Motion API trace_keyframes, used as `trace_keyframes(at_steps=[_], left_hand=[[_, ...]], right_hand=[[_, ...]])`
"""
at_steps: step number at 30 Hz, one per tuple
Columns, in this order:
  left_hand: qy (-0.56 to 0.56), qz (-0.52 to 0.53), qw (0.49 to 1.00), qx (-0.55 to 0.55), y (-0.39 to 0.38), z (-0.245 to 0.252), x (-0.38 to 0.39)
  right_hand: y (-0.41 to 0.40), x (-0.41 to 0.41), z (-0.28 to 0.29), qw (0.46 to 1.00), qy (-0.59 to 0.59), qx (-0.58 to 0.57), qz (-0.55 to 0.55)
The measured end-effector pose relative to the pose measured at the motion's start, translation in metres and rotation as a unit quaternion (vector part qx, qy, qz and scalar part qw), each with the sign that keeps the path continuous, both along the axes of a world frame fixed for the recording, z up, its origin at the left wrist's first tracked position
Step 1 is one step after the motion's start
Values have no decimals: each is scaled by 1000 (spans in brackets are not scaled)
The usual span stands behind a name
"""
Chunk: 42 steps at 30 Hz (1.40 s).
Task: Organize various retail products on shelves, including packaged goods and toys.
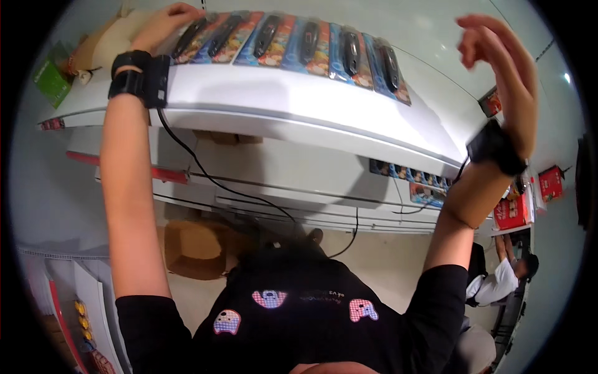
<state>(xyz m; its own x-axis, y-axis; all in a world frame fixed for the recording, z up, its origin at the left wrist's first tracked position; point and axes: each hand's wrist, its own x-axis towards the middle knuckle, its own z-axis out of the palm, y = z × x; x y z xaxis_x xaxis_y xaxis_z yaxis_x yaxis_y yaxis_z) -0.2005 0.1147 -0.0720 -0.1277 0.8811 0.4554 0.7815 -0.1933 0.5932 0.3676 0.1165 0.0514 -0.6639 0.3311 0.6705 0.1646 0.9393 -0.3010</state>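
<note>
A row of several blister-carded black-handled tools, their exact kind unclear, lies along the back of a white shelf. My left hand is at the row's left end, its fingers over the top of the leftmost pack; whether they grip it cannot be told. Beyond the right end of the row, my right hand is raised with bent fingers, slightly blurred, and nothing shows in it. Each wrist wears a black strapped device with a cable.
Left of the row stand a beige plush-like figure and a green card. Lower shelves hold small carded packs and red boxes. An open cardboard box sits on the floor. Another person is at far right.
</note>
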Motion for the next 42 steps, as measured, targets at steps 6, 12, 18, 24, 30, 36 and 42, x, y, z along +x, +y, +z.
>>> trace_keyframes(at_steps=[6,12,18,24,30,36,42], left_hand=[[50,83,995,-30,-8,-22,-39],[383,25,914,128,18,-23,-32],[-41,40,998,-7,13,-20,0],[-72,63,995,-9,-16,-7,37],[-52,38,998,-1,2,-14,12],[-71,44,996,-20,1,-27,-7],[-128,27,991,-41,11,-14,16]], right_hand=[[-103,-40,-97,871,-341,-90,343],[-7,-15,-286,894,-376,-86,-228],[121,40,-394,921,-109,172,-333],[106,52,-400,904,-213,71,-363],[6,22,-286,950,-160,48,-264],[-106,16,-131,867,-193,-458,32],[-87,8,-40,949,159,-211,-173]])
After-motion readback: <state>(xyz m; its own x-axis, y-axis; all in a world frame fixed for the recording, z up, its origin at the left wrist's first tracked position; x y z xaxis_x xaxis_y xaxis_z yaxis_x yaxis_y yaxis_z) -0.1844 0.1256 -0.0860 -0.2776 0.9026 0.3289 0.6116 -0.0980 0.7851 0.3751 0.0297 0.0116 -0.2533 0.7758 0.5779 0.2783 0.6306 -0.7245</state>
